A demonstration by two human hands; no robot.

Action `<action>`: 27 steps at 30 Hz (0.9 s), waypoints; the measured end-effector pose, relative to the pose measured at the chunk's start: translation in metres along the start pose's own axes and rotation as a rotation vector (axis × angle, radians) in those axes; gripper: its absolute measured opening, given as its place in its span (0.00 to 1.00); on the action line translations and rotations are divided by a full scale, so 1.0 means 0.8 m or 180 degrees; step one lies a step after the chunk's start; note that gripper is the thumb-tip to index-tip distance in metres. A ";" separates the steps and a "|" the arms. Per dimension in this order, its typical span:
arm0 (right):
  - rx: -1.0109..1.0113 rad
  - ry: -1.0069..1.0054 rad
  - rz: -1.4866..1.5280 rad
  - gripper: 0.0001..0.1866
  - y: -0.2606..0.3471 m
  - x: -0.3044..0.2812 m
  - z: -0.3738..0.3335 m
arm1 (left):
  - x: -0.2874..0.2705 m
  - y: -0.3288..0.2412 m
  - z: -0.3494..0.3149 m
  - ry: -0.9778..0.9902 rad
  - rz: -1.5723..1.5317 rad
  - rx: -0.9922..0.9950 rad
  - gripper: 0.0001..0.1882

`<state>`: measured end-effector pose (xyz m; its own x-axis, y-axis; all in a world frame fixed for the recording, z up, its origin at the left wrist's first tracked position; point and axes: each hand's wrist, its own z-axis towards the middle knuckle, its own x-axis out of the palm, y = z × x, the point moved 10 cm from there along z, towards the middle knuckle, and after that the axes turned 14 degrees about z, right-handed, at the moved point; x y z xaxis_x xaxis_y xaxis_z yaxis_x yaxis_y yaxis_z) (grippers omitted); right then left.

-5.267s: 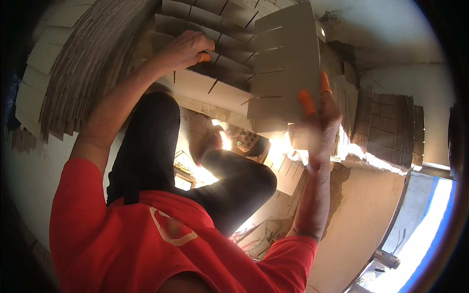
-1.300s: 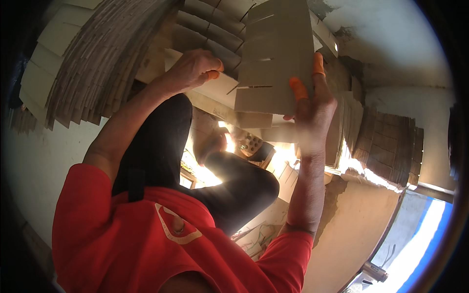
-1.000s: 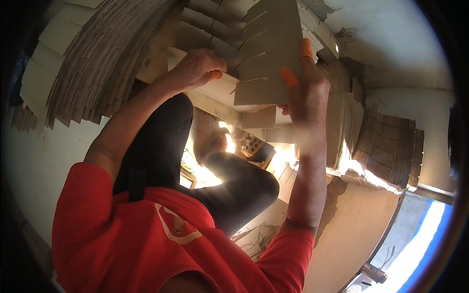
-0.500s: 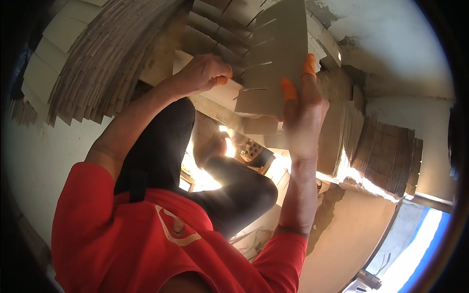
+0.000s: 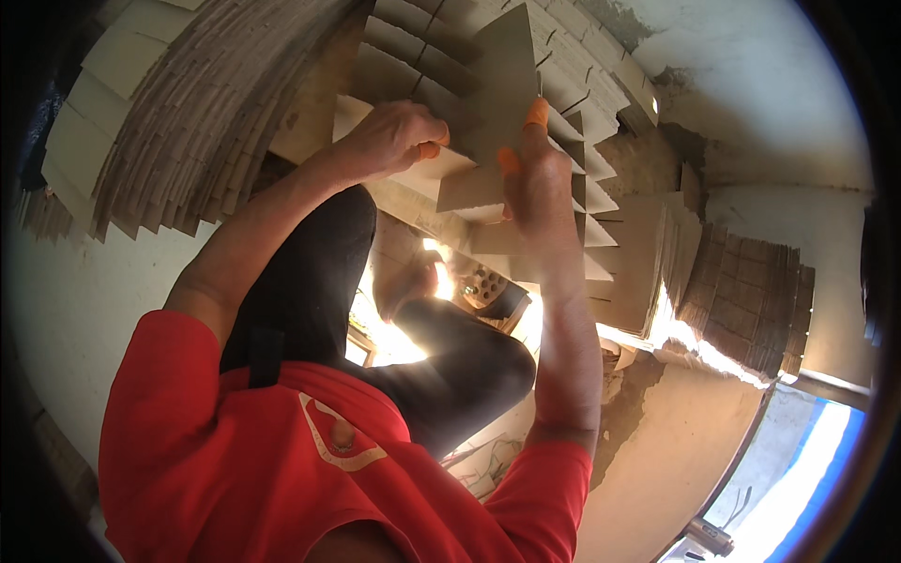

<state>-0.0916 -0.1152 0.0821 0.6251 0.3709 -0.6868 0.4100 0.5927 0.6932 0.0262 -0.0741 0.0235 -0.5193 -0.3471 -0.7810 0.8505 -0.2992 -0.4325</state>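
Observation:
My right hand, with orange finger covers on its thumb and a finger, grips a flat grey-brown cardboard divider sheet held upright. My left hand, also in orange finger covers, is closed at the upper edge of a lower cardboard strip; its fingertips are partly hidden. Beyond the hands stand rows of upright cardboard dividers with dark slots. Several slotted cardboard pieces fan out just right of my right hand, partly covered by it.
A tall stack of cardboard sheets leans at the left. More cardboard bundles stand at the right by the wall. Below the hands are my bent legs in dark trousers and a block with round holes. Bright light glares around them.
My right hand has moved left and turned the divider sheet, so its slotted edge no longer shows at the left. The slotted pieces behind it have come into view. My left hand stays nearly still.

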 end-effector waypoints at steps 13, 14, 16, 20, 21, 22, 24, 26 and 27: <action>0.0148 0.0063 -0.0426 0.26 0.016 0.034 -0.024 | -0.002 0.000 -0.002 -0.0107 -0.0080 0.0026 0.08; 0.0001 0.0021 -0.0299 0.28 0.018 0.030 -0.027 | -0.003 0.002 -0.003 -0.0094 -0.0092 0.0030 0.08; -0.0137 -0.0029 -0.0243 0.31 0.019 0.028 -0.029 | -0.005 0.002 0.000 -0.0060 -0.0090 0.0011 0.08; -0.0023 -0.0047 -0.0591 0.37 0.006 0.034 -0.031 | 0.000 -0.004 0.001 0.0129 -0.0128 0.0012 0.08; 0.0000 -0.0045 -0.0695 0.38 0.006 0.035 -0.027 | 0.001 -0.003 0.003 0.0184 -0.0146 0.0030 0.08; 0.0084 -0.0118 -0.0592 0.30 0.007 0.033 -0.027 | 0.000 0.002 0.010 0.0238 -0.0136 -0.0026 0.09; 0.0277 -0.0256 -0.0388 0.14 0.011 0.028 -0.035 | -0.003 0.018 0.035 0.0364 -0.0137 -0.0140 0.09; 0.0222 -0.0218 -0.0357 0.16 0.007 0.029 -0.043 | -0.044 0.017 0.079 -0.0255 0.0335 0.0067 0.09; 0.0157 -0.0191 -0.0335 0.17 0.010 0.030 -0.045 | -0.049 0.021 0.095 -0.0417 0.0617 0.0217 0.09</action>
<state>-0.0970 -0.0757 0.0630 0.6149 0.2642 -0.7431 0.5066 0.5898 0.6289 0.0546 -0.1333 0.0809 -0.3572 -0.5148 -0.7794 0.9300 -0.2737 -0.2454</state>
